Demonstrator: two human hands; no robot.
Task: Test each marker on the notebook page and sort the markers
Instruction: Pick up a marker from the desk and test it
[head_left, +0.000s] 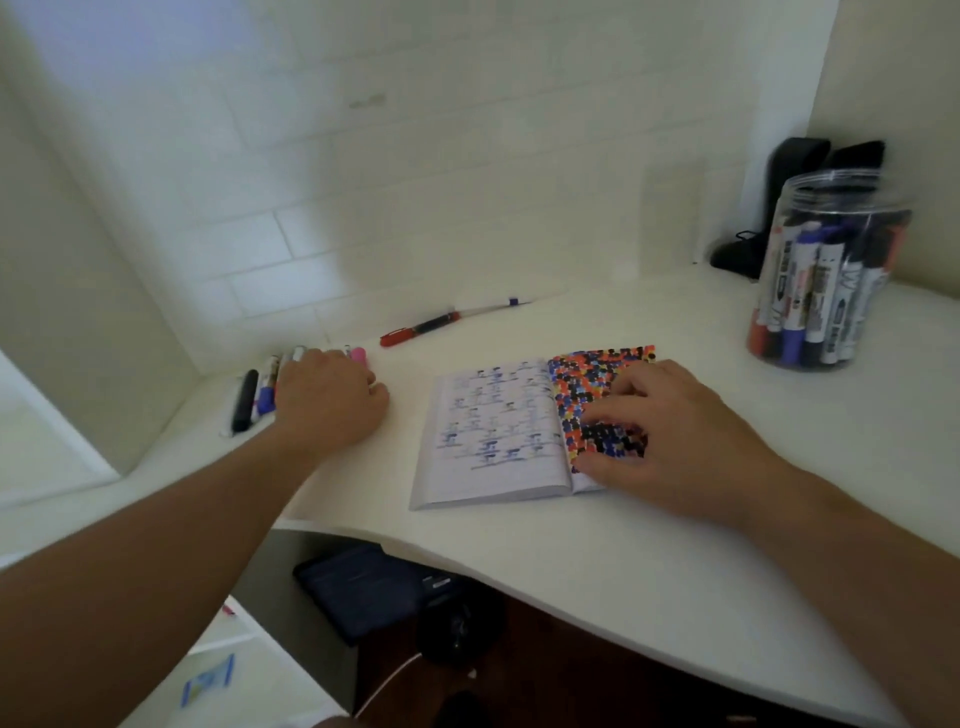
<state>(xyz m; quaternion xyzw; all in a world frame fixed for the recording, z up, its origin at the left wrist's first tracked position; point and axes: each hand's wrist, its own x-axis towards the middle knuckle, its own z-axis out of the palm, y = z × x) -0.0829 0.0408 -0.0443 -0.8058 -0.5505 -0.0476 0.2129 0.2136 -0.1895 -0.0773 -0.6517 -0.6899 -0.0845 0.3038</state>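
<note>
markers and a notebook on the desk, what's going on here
A person is testing markers on an open notebook. The right hand rests on its right page, which is covered in colored marks, fingers spread. The left hand reaches over a row of markers at the desk's left edge; whether it grips one cannot be told. A jar of more markers stands at the far right, and a red pen lies near the wall.

left hand (332, 400) on sorted markers (260, 395), right hand (670, 441) flat on open notebook (493, 431)
</note>
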